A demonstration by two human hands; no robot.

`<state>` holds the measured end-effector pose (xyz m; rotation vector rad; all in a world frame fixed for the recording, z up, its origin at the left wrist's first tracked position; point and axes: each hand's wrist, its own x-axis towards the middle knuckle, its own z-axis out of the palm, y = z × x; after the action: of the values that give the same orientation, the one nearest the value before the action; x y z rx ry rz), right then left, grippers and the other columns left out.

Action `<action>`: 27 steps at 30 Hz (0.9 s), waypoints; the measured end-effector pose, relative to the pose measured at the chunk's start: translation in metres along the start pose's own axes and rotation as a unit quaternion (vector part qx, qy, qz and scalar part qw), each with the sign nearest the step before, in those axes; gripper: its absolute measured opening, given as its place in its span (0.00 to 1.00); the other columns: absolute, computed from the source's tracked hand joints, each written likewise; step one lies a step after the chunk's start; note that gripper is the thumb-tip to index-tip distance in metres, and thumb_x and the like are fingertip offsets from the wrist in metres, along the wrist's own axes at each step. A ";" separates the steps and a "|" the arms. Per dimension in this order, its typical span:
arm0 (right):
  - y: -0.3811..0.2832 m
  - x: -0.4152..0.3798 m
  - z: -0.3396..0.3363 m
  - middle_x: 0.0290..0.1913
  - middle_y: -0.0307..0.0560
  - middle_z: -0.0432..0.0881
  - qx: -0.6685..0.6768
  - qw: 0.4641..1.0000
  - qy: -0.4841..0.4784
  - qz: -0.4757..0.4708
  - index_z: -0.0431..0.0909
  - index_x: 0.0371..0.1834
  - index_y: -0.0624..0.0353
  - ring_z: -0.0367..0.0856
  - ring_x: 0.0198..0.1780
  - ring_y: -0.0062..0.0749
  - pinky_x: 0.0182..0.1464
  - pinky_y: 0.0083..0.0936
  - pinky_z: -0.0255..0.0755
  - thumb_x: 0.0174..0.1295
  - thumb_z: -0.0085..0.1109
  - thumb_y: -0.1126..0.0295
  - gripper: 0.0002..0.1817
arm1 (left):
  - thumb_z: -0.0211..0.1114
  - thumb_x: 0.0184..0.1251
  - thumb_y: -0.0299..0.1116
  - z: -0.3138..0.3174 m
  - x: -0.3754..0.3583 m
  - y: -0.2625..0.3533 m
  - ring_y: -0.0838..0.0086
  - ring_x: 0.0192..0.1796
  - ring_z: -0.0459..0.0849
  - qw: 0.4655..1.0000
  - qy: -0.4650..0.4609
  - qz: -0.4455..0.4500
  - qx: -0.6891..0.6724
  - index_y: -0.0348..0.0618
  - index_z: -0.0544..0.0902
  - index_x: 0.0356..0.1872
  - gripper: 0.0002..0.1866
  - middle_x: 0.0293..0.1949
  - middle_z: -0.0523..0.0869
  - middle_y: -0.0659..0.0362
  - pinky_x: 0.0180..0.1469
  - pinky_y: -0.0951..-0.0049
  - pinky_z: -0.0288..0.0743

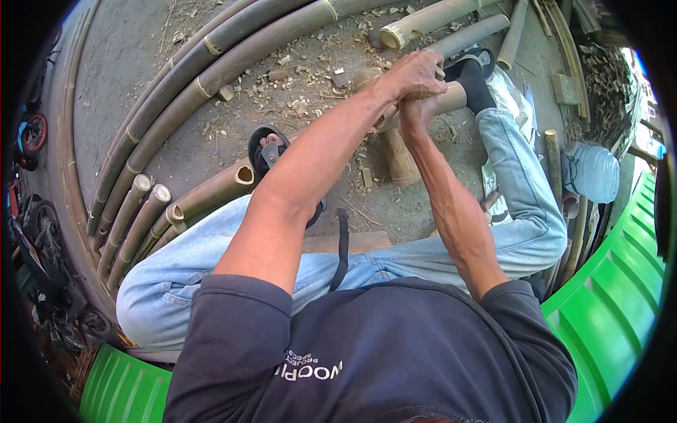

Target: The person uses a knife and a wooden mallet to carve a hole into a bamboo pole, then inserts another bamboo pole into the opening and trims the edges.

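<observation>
A short bamboo tube [451, 101] lies slantwise in front of me, its far end by my right foot. My right hand [419, 114] is closed around it from the near side. Just above, partly overlapping it, my left hand [422, 75] is bent into a fist. A small pale end shows at the left fist's fingers, but what it holds is mostly hidden. Beneath my hands another thick bamboo piece [398, 161] rests on the ground, its middle covered by the held tube and my forearm.
Long bamboo poles [204, 84] curve across the left and top. Cut bamboo tubes [211, 190] lie beside my left knee, more cut tubes [423, 25] at the top. Chips and shavings [300, 106] litter the ground. A clear plastic jug [594, 173] stands right, near a green ribbed surface [606, 282].
</observation>
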<state>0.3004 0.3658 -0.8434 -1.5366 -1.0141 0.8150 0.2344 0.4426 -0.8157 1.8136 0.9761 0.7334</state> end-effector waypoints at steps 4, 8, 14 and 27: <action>0.008 0.027 0.026 0.35 0.37 0.79 0.151 0.983 -0.082 0.067 0.77 0.46 0.62 0.77 0.31 0.19 0.26 0.25 0.70 0.68 0.67 0.68 0.12 | 0.71 0.58 0.37 -0.026 0.001 -0.001 0.61 0.47 0.90 0.991 0.034 -0.131 -0.009 0.35 0.84 0.48 0.20 0.46 0.91 0.45 0.47 0.61 0.86; 0.015 0.040 0.070 0.30 0.36 0.77 0.169 0.909 -0.346 0.161 0.77 0.41 0.64 0.75 0.27 0.21 0.23 0.27 0.67 0.64 0.67 0.71 0.10 | 0.72 0.59 0.40 -0.062 -0.028 -0.004 0.56 0.43 0.92 0.890 0.223 -0.387 0.088 0.35 0.82 0.47 0.21 0.45 0.91 0.42 0.46 0.57 0.86; 0.009 0.000 0.105 0.31 0.42 0.84 0.002 0.749 -0.663 0.002 0.81 0.39 0.66 0.81 0.28 0.28 0.25 0.31 0.73 0.58 0.68 0.70 0.11 | 0.69 0.60 0.36 -0.041 -0.133 -0.014 0.52 0.43 0.90 0.709 0.576 -0.405 -0.017 0.26 0.80 0.44 0.20 0.40 0.89 0.38 0.49 0.55 0.83; -0.040 0.043 0.045 0.27 0.44 0.84 -0.083 0.898 -0.424 0.078 0.83 0.37 0.66 0.83 0.24 0.25 0.25 0.23 0.79 0.62 0.73 0.63 0.15 | 0.62 0.80 0.56 -0.067 -0.137 -0.041 0.65 0.37 0.88 0.785 0.564 -0.209 -0.147 0.30 0.77 0.51 0.30 0.42 0.89 0.48 0.43 0.65 0.81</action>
<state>0.2701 0.4255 -0.8120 -1.4154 -1.6238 1.6250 0.0983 0.3658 -0.8363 0.6856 1.8006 1.6172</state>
